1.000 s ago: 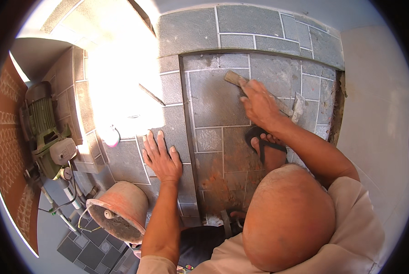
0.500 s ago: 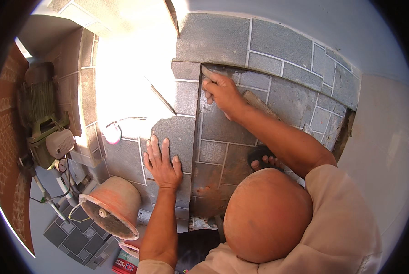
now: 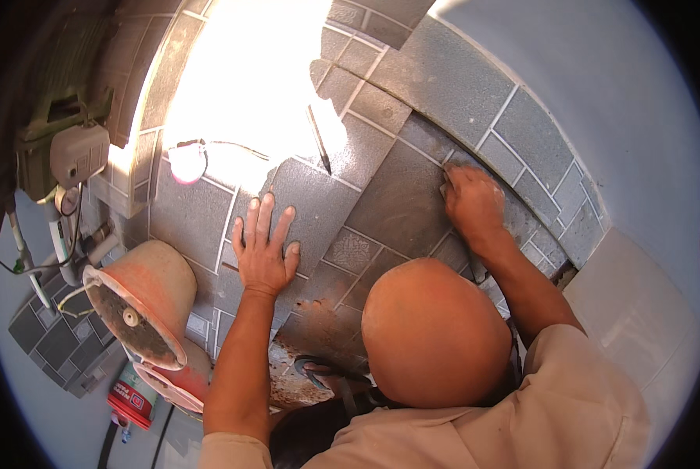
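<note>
A floor of grey, stone-textured rectangular tiles with white joint lines (image 3: 193, 227) spreads across the view, washed out by bright sunlight in its upper left. A person in a beige short-sleeved shirt (image 3: 475, 430) leans over it. Under that person's arms lies a panel of darker grey tiles (image 3: 405, 195), bordered by shadowed edges. To the left, an orange-stained conical bucket (image 3: 158, 273) lies tipped (its open mouth faces the lower left), near a dull-green motor with a grey box on it (image 3: 80, 152).

The left hand (image 3: 264, 248) rests flat on the floor beside the panel, fingers apart, clamped on nothing. The right hand (image 3: 473, 203) is at the panel's upper part, fingers curled together; I cannot tell whether they clamp anything. Below the bucket stands a red-and-green container (image 3: 133, 397). Between the hands, higher up, lies a thin dark pointed stick (image 3: 319, 141); farther left is a small white-and-pink rounded object with a cord (image 3: 188, 160).
</note>
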{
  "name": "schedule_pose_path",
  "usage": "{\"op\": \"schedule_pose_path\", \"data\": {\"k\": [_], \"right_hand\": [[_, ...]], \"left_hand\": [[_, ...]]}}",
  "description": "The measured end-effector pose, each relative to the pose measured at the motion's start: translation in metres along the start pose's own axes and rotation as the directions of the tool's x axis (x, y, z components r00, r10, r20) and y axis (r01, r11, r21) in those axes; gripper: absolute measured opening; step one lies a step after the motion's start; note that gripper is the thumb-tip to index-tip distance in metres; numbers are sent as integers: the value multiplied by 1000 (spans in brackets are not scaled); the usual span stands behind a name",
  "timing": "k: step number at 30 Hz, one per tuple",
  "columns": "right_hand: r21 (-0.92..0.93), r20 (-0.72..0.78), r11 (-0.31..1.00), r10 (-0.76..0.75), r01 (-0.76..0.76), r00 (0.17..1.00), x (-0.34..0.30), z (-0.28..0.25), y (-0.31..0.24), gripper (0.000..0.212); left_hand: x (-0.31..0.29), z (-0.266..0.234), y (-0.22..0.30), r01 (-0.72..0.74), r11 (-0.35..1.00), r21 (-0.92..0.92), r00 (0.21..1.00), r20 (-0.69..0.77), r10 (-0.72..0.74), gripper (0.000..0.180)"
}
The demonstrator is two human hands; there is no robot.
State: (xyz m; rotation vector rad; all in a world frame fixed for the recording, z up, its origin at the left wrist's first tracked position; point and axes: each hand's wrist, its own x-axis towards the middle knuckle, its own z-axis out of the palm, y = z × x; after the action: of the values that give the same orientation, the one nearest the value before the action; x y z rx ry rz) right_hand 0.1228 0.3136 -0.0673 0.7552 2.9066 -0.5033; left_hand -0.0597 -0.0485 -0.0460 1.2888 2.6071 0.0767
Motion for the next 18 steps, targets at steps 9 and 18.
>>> {"op": "schedule_pose_path", "data": {"k": [9, 18], "right_hand": [[-53, 234, 963, 270, -265, 934, -96, -17, -40, 41], [48, 42, 995, -93, 91, 995, -77, -94, -21, 43]], "left_hand": [[-13, -13, -1, 76, 997, -15, 993, 96, -74, 63], [-17, 9, -4, 10, 1000, -9, 1000, -25, -10, 53]]}}
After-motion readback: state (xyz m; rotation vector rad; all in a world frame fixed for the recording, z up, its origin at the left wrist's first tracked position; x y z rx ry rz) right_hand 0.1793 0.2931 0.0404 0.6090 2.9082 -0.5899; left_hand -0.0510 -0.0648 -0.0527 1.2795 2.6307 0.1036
